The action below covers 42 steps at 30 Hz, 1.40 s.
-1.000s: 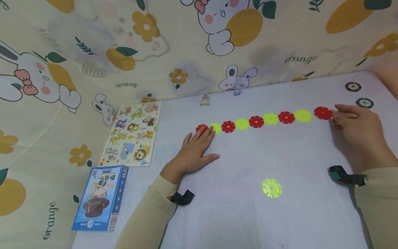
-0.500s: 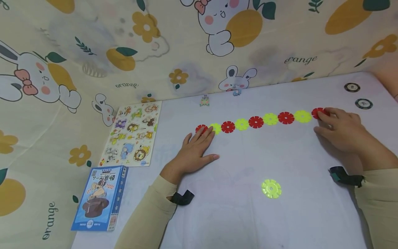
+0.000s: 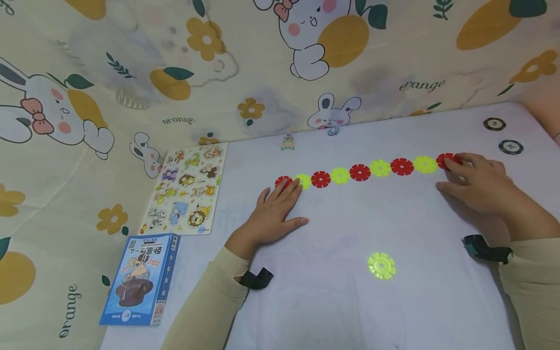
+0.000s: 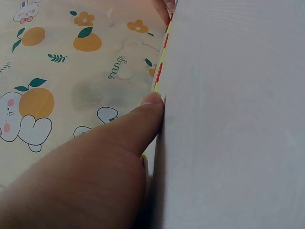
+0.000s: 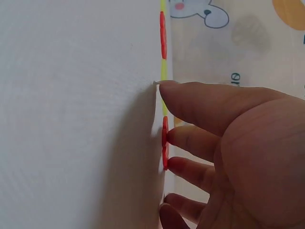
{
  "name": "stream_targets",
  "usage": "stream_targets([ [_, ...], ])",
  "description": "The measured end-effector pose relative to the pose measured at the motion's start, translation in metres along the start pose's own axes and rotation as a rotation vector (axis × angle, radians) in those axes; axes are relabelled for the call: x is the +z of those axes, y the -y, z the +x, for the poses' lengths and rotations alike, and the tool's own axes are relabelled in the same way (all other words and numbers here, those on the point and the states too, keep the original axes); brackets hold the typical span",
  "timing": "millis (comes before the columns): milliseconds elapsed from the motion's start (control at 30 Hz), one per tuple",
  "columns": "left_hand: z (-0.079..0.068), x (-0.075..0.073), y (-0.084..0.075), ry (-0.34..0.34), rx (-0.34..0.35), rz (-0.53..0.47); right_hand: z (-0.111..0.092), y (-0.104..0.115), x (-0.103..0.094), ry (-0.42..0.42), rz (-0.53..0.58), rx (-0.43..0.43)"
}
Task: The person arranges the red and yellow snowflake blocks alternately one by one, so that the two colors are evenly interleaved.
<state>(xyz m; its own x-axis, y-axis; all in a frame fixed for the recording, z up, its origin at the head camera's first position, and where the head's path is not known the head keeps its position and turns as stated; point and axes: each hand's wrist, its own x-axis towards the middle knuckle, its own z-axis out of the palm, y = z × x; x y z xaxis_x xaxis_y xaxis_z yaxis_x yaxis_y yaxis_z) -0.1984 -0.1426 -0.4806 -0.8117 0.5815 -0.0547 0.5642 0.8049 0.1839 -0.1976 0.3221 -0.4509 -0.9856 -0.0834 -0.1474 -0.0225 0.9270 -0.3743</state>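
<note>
Red and yellow-green notched plastic discs lie in an alternating row across the white table, as the head view shows. At the row's left end, my left hand (image 3: 271, 221) rests flat, its fingertips on a red disc (image 3: 280, 181) and a yellow-green disc (image 3: 305, 182), each partly covered. My right hand (image 3: 485, 187) touches the red disc (image 3: 444, 160) at the right end, which its fingers partly hide. That disc sits against the neighbouring yellow-green disc (image 3: 425, 164). From the right wrist, fingertips press on the red disc (image 5: 165, 143) while the thumb stays apart, near the tabletop.
One loose yellow-green disc (image 3: 381, 266) lies nearer the front. Two black-and-white round chips (image 3: 511, 147) sit at the right. An animal sticker board (image 3: 181, 189) and a blue box (image 3: 141, 279) lie left. Two tiny figures, one being a green figure (image 3: 287, 142), stand at the back.
My right hand has moved left with the end red disc, closing its gap to the row. Its grip at the disc's edge has become fingertips laid on top. The left hand has stayed still.
</note>
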Motion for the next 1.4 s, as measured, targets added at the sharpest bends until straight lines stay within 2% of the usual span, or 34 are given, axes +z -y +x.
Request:
stream_targets([
  [133,0.0,0.001,0.0,0.008,-0.007,-0.007,0.001,0.005,-0.005,-0.023,0.067,0.009],
  [267,-0.001,0.0,0.0,0.013,-0.009,-0.012,-0.003,0.017,-0.014,-0.064,0.26,0.004],
  [333,-0.001,0.0,0.0,0.009,-0.004,-0.004,-0.008,0.027,-0.017,-0.071,0.375,-0.036],
  [433,-0.001,0.0,0.001,0.001,0.002,0.002,-0.018,0.045,-0.018,-0.031,0.523,-0.159],
  [533,0.0,0.0,0.001,-0.006,0.004,0.005,-0.025,0.065,-0.011,0.093,0.64,-0.306],
  [667,0.001,0.001,0.001,0.001,0.001,-0.003,-0.032,0.084,0.01,0.346,0.697,-0.47],
  [800,0.003,0.003,-0.001,0.009,0.002,-0.005,-0.045,0.093,0.029,0.566,0.626,-0.553],
  [900,0.005,0.004,-0.002,0.0,0.005,0.006,-0.056,0.095,0.036,0.634,0.524,-0.581],
  [1033,0.006,0.001,-0.003,-0.006,0.005,0.009,-0.063,0.099,0.037,0.6,0.381,-0.576],
  [1133,0.005,-0.001,-0.002,0.005,-0.002,0.005,-0.064,0.104,0.035,0.566,0.327,-0.535],
  [1233,0.004,-0.002,0.0,0.017,-0.007,0.001,-0.06,0.104,0.035,0.547,0.394,-0.475],
  [1300,0.003,-0.001,0.0,0.016,-0.006,0.002,-0.056,0.1,0.036,0.516,0.479,-0.424],
  [1400,0.002,0.0,0.001,0.012,-0.005,0.004,-0.047,0.089,0.036,0.373,0.567,-0.361],
])
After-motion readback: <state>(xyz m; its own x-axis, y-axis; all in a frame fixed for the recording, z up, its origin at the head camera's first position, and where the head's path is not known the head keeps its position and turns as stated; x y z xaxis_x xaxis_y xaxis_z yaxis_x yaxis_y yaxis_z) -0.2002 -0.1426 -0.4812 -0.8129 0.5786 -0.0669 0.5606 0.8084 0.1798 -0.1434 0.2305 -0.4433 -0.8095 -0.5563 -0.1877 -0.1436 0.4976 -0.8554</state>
